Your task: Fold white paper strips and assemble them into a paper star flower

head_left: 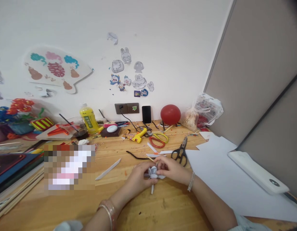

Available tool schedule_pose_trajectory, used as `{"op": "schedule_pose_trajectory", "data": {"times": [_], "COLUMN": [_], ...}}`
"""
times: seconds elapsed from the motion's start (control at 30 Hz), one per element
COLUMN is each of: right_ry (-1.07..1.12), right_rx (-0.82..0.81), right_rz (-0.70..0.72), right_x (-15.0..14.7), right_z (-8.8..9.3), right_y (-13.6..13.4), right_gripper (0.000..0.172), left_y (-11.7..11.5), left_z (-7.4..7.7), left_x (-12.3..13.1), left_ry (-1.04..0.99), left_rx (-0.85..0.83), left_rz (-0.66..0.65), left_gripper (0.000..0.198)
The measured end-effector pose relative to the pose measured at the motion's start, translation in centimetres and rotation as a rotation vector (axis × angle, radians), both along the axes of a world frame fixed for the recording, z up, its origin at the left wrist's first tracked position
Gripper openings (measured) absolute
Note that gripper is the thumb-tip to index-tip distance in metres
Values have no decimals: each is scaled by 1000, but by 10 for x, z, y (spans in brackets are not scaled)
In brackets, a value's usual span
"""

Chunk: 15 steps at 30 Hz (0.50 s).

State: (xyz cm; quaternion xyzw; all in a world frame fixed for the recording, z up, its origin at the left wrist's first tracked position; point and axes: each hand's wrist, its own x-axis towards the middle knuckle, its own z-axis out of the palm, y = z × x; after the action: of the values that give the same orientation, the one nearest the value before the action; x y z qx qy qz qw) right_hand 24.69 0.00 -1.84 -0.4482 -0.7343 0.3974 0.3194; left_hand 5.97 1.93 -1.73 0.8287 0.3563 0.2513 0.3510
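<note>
My left hand (142, 175) is closed around the left side of a small white folded-paper flower (153, 172) with petal-like strips. From the right, my right hand (170, 168) pinches at the flower's upper right edge. A thin wooden stick (150, 158) pokes out by the right fingertips; whether they grip it is hidden. Below the flower a narrow pale rolled piece (152, 189) points toward me. Beyond the hands lie white paper strips (152, 147) and a black pipe cleaner (138, 157). Black-handled scissors (180, 153) rest just beyond my right hand.
A white paper strip (108, 169) lies left of my hands. Large white paper sheets (211, 173) and a white device (257, 171) cover the right. Farther back are a yellow glue gun (140, 136), red-and-yellow scissors (160, 139), a red balloon (170, 114) and a yellow drink bottle (88, 118).
</note>
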Motion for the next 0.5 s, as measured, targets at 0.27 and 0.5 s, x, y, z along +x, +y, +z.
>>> {"op": "schedule_pose_trajectory", "data": {"times": [0.27,0.5], "right_ry": [0,27], "right_rx": [4,22], "right_rz": [31,-64], "right_x": [0,3], "right_z": [0,12], "right_y": [-1,-3], "right_gripper": [25,25], "left_y": [-6,-7], "left_z": [5,18], "left_x": [4,-13], "left_ry": [24,35], "left_rx": [26,-12], "left_rz": [5,-7], "left_gripper": [23,57]}}
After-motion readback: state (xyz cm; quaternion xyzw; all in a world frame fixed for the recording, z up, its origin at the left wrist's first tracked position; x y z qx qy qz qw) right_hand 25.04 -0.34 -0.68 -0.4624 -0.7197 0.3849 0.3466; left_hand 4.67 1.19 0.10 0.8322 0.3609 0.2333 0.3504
